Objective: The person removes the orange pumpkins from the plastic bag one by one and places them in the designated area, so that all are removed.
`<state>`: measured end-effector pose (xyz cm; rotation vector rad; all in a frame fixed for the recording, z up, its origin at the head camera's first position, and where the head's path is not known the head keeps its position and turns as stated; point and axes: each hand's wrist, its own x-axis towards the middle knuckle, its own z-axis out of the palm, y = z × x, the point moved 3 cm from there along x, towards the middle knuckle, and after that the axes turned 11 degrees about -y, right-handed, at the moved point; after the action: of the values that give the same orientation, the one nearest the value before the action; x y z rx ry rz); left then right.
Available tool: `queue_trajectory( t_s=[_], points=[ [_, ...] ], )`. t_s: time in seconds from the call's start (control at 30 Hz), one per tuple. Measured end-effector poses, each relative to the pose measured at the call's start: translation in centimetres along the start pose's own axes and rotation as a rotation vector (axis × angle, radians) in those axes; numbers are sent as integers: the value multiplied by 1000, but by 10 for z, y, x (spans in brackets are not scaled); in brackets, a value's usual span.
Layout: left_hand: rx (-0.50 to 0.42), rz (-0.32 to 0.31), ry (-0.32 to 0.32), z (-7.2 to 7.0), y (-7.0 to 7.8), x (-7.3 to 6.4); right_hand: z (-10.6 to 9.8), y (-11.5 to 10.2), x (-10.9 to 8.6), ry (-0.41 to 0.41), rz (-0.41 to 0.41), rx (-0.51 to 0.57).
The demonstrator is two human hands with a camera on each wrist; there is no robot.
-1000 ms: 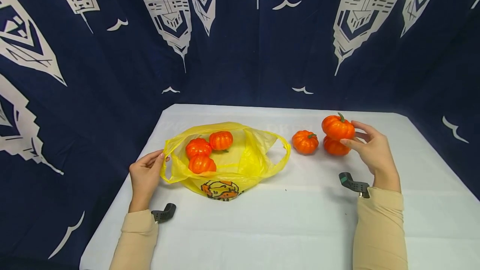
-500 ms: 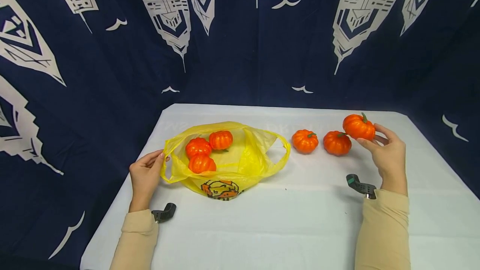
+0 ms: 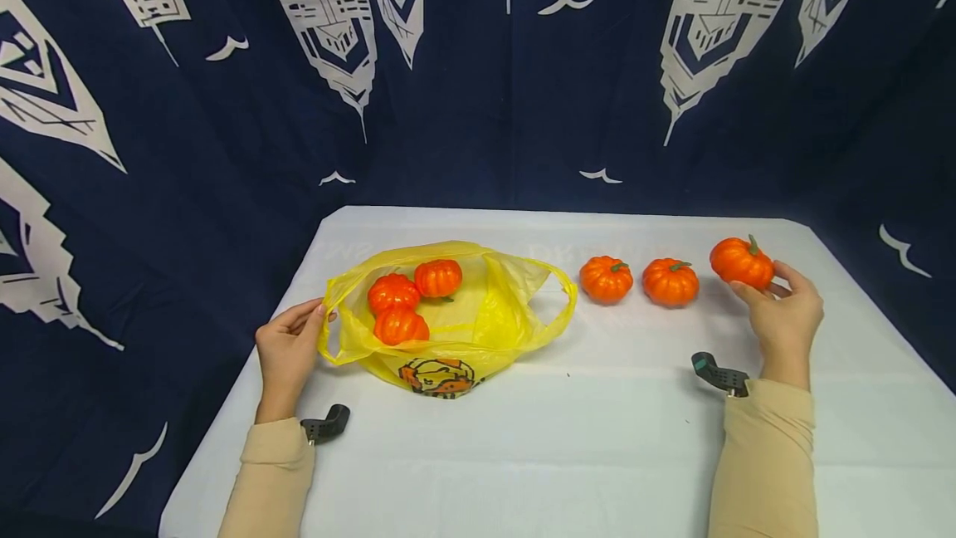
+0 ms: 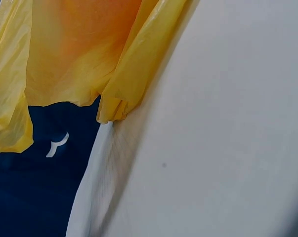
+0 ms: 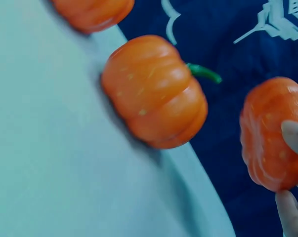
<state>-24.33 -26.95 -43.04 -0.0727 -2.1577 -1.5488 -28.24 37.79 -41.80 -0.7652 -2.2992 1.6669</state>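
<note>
Worktop point(image 3: 538, 455) is main support. Yellow bag point(image 3: 489, 318) sits L of ctr on it, mouth wide; film looks thin, so it may sag or drag if L hand point(image 3: 287, 351) tugs or lets go. L hand pinches bag's L end. R hand point(image 3: 787, 318) grips held pumpkin point(image 3: 739, 264) w/ thumb + fingers, stem up; can't tell if it touches worktop. Poss. slip if grip's loose; rounded, so might roll if dropped. 2 loose pumpkins point(image 3: 670, 282) side by side, btwn it & bag. Bag contents: 3 bagged pumpkins point(image 3: 401, 326), bunched twd L end.
</note>
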Motion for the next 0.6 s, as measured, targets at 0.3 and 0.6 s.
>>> queue_trajectory(
  t_s=[0.3, 0.6],
  points=[
    [-40, 14, 7, -1, -3, 1, 0, 17, 8, 64, 14, -91],
    [-39, 1, 3, -1, -4, 1, 5, 32, 14, 55, 33, -131]
  ],
)
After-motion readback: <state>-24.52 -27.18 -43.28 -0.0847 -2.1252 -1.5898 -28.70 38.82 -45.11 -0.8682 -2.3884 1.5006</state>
